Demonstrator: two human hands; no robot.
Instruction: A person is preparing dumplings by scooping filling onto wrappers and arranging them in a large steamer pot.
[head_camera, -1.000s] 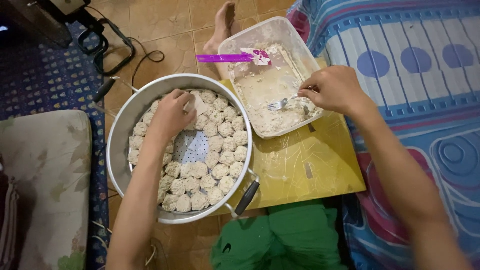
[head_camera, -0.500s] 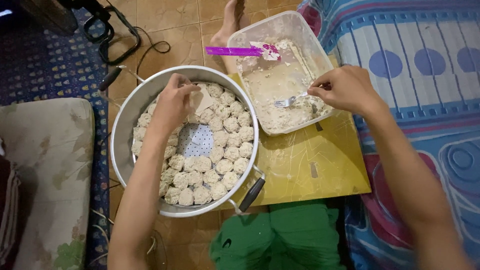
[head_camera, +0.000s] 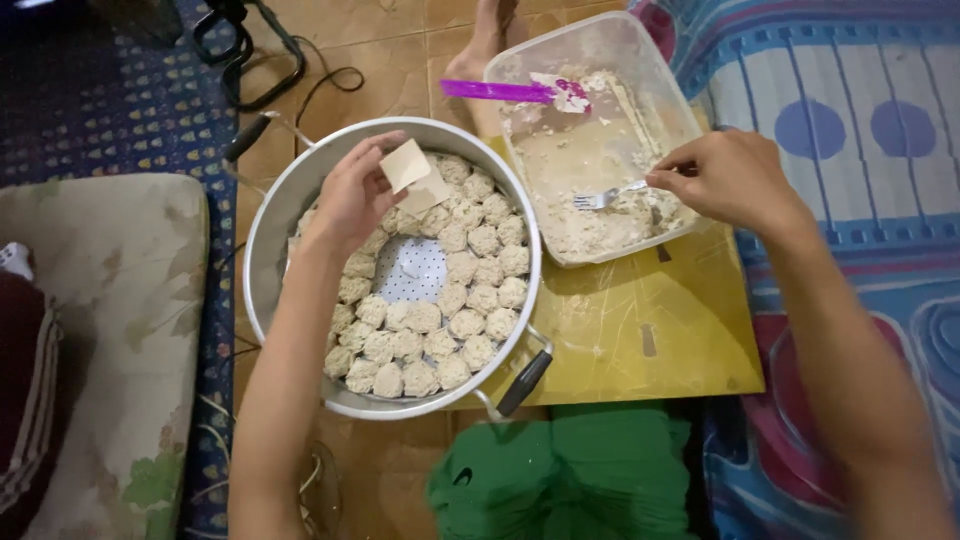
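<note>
My left hand holds a wrapper over the pot of dumplings, while to its right my right hand holds a fork in the tub on the board.

Left hand: raised at the end of a bare forearm that runs up from the near left edge, wrist bent slightly right. Fingers curled, thumb and fingertips pinched shut at the far right side of the hand.

Right hand: to the right, back of hand up, knuckles toward the left. Fingers bunched in a tight pinch at its left edge. Right forearm bare, slanting from near right corner up to the wrist. The two hands are well apart.
</note>
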